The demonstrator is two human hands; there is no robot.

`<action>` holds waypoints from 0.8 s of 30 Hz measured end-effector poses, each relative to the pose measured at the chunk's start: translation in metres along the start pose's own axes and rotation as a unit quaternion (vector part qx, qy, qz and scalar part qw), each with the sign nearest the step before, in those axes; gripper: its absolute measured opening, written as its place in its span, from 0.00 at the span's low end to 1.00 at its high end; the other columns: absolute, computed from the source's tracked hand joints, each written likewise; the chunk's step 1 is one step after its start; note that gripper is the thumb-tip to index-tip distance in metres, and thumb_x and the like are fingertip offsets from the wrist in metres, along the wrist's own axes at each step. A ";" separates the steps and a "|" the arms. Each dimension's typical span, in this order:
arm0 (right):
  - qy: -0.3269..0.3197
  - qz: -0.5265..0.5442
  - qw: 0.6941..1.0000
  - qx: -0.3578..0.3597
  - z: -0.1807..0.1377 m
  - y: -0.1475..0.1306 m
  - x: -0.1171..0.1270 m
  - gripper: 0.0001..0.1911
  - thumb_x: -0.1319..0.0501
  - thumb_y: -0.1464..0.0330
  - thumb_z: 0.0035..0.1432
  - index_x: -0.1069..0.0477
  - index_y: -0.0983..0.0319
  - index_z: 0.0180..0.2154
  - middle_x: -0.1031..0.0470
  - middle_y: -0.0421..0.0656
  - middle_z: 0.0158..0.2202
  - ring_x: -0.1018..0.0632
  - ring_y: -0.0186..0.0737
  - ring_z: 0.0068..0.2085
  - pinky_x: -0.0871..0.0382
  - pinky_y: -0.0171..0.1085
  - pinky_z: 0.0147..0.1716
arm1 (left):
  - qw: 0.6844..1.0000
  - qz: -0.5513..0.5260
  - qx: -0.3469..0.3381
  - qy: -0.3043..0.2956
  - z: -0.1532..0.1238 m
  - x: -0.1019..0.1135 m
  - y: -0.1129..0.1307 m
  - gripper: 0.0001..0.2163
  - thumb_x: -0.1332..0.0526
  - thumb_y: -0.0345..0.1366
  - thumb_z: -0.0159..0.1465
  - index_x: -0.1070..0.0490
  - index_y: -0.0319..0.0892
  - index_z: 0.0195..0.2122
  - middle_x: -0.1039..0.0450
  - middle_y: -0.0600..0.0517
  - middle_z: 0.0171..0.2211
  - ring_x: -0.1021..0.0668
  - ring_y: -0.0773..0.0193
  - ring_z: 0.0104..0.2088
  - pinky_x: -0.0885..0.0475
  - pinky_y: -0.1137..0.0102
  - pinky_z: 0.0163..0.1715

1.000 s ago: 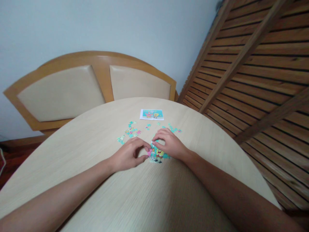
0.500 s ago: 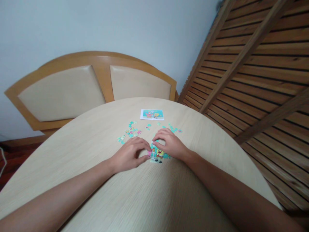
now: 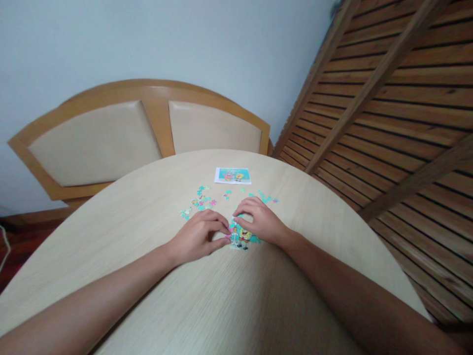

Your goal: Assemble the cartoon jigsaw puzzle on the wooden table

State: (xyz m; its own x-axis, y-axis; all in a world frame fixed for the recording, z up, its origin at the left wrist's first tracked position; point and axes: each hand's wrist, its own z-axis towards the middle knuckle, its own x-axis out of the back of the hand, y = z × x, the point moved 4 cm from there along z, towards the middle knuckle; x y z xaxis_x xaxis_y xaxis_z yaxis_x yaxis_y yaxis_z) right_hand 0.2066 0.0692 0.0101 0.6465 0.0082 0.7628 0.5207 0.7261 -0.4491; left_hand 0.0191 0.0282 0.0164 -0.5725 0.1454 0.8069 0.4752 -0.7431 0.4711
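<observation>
A small joined patch of a cartoon jigsaw puzzle (image 3: 242, 238) lies on the round pale wooden table (image 3: 207, 301). My left hand (image 3: 197, 236) rests at its left edge, thumb and fingers pinched on a pink puzzle piece at the patch's side. My right hand (image 3: 260, 222) lies curled over the patch's upper right, fingertips pressing down on it. Loose teal and pink puzzle pieces (image 3: 199, 201) are scattered just beyond both hands.
A small reference picture card (image 3: 232, 175) lies further back on the table. More loose pieces (image 3: 266, 197) sit behind my right hand. A padded wooden bench back (image 3: 140, 133) stands behind the table, and a slatted wooden panel (image 3: 399, 108) leans at the right.
My left hand's fingers have closed in slightly toward the patch's left edge. My right hand has stayed in place.
</observation>
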 end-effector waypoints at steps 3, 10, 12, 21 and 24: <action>0.000 0.000 1.000 -0.001 0.000 -0.001 0.000 0.02 0.33 0.69 0.60 0.22 0.59 0.37 0.21 0.43 0.38 0.24 0.43 0.46 0.33 0.45 0.52 | 1.000 -0.001 -0.001 -0.003 0.000 0.000 0.000 0.07 0.36 0.41 0.67 0.21 0.47 0.42 0.22 0.49 0.44 0.23 0.57 0.47 0.30 0.59 0.51; -0.005 0.018 1.000 0.007 0.000 0.001 0.000 0.02 0.34 0.70 0.62 0.22 0.58 0.35 0.19 0.41 0.36 0.24 0.43 0.46 0.35 0.45 0.54 | 0.998 0.017 -0.047 -0.039 0.000 0.003 0.008 0.08 0.38 0.40 0.69 0.20 0.47 0.43 0.23 0.48 0.44 0.23 0.58 0.46 0.30 0.60 0.50; 0.000 0.022 1.000 -0.001 -0.001 0.003 0.000 0.03 0.35 0.70 0.62 0.22 0.58 0.35 0.18 0.41 0.36 0.24 0.44 0.47 0.35 0.45 0.54 | 0.997 0.031 -0.061 -0.044 0.000 0.004 0.011 0.09 0.40 0.40 0.70 0.21 0.47 0.44 0.23 0.48 0.44 0.23 0.58 0.46 0.30 0.60 0.50; 0.013 -0.017 0.999 -0.045 -0.002 0.009 0.000 0.08 0.38 0.67 0.65 0.20 0.59 0.43 0.19 0.45 0.44 0.23 0.44 0.48 0.33 0.47 0.53 | 0.982 0.154 0.072 0.086 0.000 0.015 -0.026 0.16 0.43 0.40 0.70 0.29 0.42 0.56 0.27 0.43 0.57 0.27 0.50 0.58 0.33 0.50 0.59; 0.011 -0.045 0.997 -0.061 -0.004 0.012 -0.002 0.11 0.39 0.65 0.65 0.20 0.59 0.46 0.21 0.46 0.48 0.24 0.46 0.51 0.33 0.49 0.55 | 0.981 0.172 0.072 0.047 -0.001 0.010 -0.033 0.19 0.43 0.40 0.69 0.32 0.40 0.59 0.27 0.43 0.58 0.30 0.46 0.62 0.35 0.47 0.61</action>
State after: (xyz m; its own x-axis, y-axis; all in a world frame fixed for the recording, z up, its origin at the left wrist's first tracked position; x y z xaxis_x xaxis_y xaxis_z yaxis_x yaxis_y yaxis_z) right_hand 0.2137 0.0754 0.0018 0.6064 -0.0692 0.7921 0.6398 0.6340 -0.4344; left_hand -0.0029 0.0538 0.0087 -0.4171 -0.1639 0.8940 0.7370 -0.6366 0.2271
